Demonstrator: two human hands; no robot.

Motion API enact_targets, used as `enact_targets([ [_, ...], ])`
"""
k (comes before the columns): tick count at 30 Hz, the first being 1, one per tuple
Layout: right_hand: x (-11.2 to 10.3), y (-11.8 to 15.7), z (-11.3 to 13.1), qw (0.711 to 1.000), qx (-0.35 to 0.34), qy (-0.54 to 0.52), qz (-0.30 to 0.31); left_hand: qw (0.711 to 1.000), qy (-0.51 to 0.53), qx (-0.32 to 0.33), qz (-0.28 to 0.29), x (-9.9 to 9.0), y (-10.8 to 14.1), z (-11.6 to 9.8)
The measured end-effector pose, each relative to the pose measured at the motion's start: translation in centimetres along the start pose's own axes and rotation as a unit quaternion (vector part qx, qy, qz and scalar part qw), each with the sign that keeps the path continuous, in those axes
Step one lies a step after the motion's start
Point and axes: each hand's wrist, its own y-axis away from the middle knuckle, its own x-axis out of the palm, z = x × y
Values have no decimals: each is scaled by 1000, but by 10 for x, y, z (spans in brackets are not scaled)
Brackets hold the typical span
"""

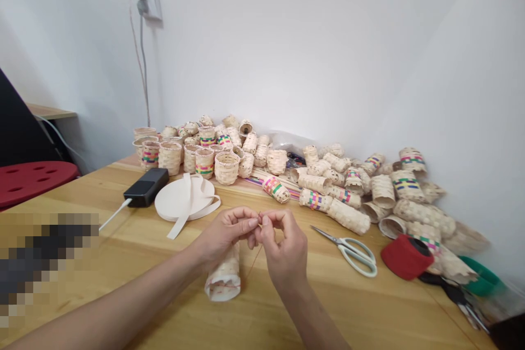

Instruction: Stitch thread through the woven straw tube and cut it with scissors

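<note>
My left hand (223, 235) and my right hand (285, 246) meet above the wooden table, fingertips pinched together on a thin thread (258, 217). The thread is barely visible, and a faint strand runs down from my fingers towards the table. Just below my left hand, a small woven bamboo basket (223, 279) lies on its side, its upper end hidden behind my hand. A reddish line circles its lower part.
Several woven baskets (340, 186), some with coloured bands, are heaped along the wall. A roll of white tape (184, 199), a black power bank (145, 187), white-handled scissors (348, 250) and a red thread spool (406, 257) lie on the table (123, 295). A red stool (33, 181) stands at left.
</note>
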Motion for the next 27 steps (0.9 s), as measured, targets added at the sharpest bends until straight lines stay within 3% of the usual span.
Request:
enact_targets([
  [27,0,0,-4,1000,3,-3,15,1000,-9,6,12,-2,-1,1],
])
